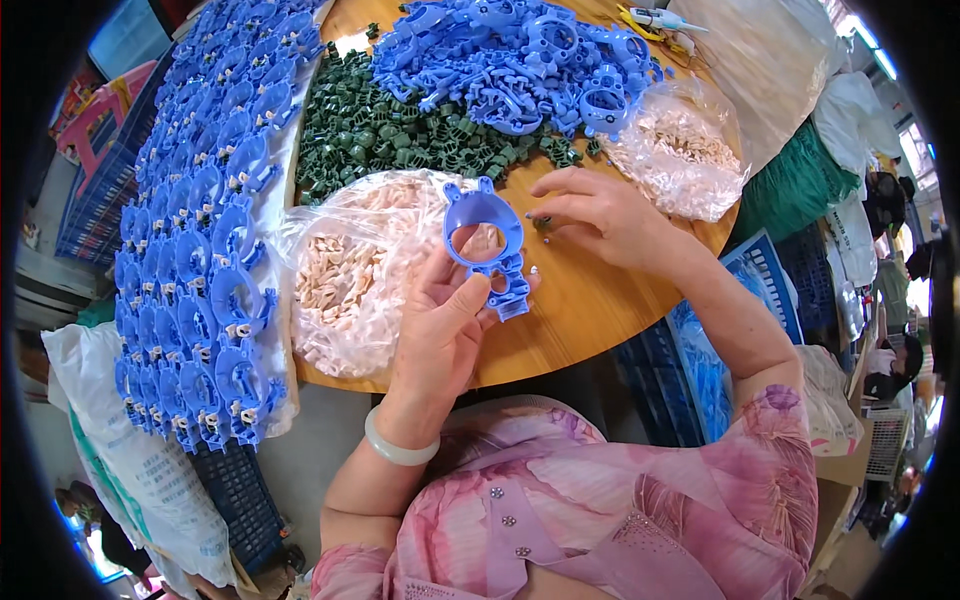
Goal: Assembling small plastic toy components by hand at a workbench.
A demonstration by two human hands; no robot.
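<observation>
My left hand [440, 310] is closed on a blue plastic figure piece [508, 294], which has a large open ring with two small ears at its upper end. The thumb presses on the lower part, and a tiny pale bit shows beside it. Over the bare wood to the right, my right hand [610, 222] is bent at the fingers, with a small dark green plastic piece [543, 223] at the fingertips. A clear bag of small pale pink plastic parts [345, 275] lies beside my left hand. Another bag of pale parts [685, 145] sits beyond my right hand.
Dark green pieces [400, 140] form a pile on the round wooden table [570, 310], with loose blue parts [510, 60] heaped behind. Rows of blue figures [200, 240] cover a board at the left. Blue crates [240, 505] stand below, and a cutter-like tool [660, 20] lies at the far edge.
</observation>
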